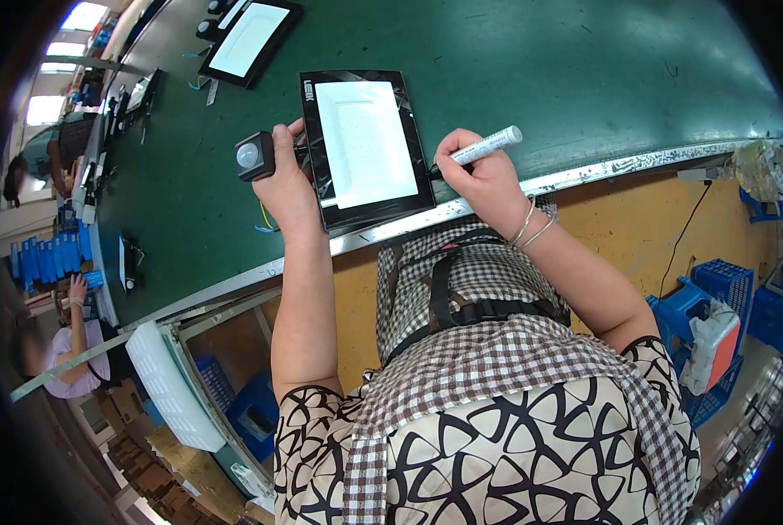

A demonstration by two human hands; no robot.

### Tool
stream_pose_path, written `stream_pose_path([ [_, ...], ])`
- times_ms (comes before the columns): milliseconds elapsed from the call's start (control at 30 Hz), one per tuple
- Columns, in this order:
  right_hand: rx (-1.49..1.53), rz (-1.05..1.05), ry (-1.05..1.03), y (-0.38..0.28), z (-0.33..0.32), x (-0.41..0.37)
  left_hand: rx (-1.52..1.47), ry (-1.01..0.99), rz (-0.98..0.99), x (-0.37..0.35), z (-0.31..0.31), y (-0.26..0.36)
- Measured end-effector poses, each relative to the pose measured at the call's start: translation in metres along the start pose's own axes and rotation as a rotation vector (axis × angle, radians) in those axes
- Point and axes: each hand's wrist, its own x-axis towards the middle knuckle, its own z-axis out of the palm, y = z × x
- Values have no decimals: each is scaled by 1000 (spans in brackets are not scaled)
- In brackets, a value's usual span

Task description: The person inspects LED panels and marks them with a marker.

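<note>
A black-framed floodlight panel (370,144) with a white face lies face up near the front edge of the green table. My left hand (284,188) is closed on its left side, beside a small black sensor box (255,157) with a round whitish dome. Part of the left fingers is hidden behind the panel. In my right hand (486,182) is a white marker (493,147), held in a pinch at the panel's lower right edge. The marker's tip points toward the black frame.
Another panel (250,39) with a sensor lies at the table's (531,79) upper left, with loose wires. More dark parts line the left edge. Two other people are at the far left, near blue boxes (50,258). Blue crates (722,284) stand at the right.
</note>
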Motion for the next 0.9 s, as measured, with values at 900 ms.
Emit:
stream_pose_path([
  [900, -28, -42, 199, 16, -4, 68, 11, 2, -42, 3, -5, -5],
])
